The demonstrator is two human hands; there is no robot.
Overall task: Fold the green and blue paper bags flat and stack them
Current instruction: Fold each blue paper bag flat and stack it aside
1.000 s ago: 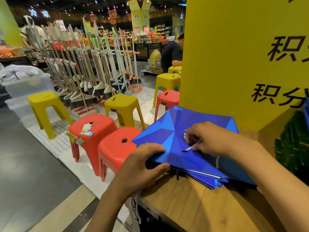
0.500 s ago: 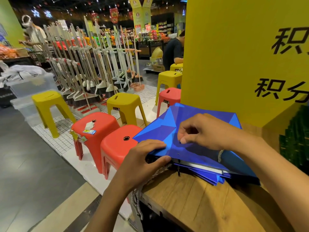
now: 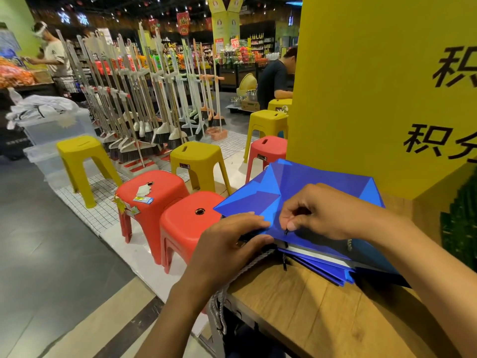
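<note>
A blue paper bag (image 3: 296,182) lies flattened on top of a stack of folded blue bags (image 3: 322,264) at the left end of a wooden counter (image 3: 309,311). My left hand (image 3: 227,244) grips the top bag's near left edge, fingers on top and thumb under it. My right hand (image 3: 325,213) rests on the bag, thumb and forefinger pinching the dark tip of a handle cord (image 3: 286,231) at a hole near the bag's edge. Grey rope handles (image 3: 219,306) hang off the counter's corner below my left wrist. No green bag is plainly visible.
A tall yellow sign box (image 3: 374,86) stands right behind the stack. Red stools (image 3: 185,220) and yellow stools (image 3: 198,158) crowd the floor left of the counter, with a broom rack (image 3: 134,104) beyond. Two people stand far back.
My right hand has slid toward the bag's near edge. The pale cord it held a second ago is out of sight, only its dark tip showing. My left hand has stayed on the edge.
</note>
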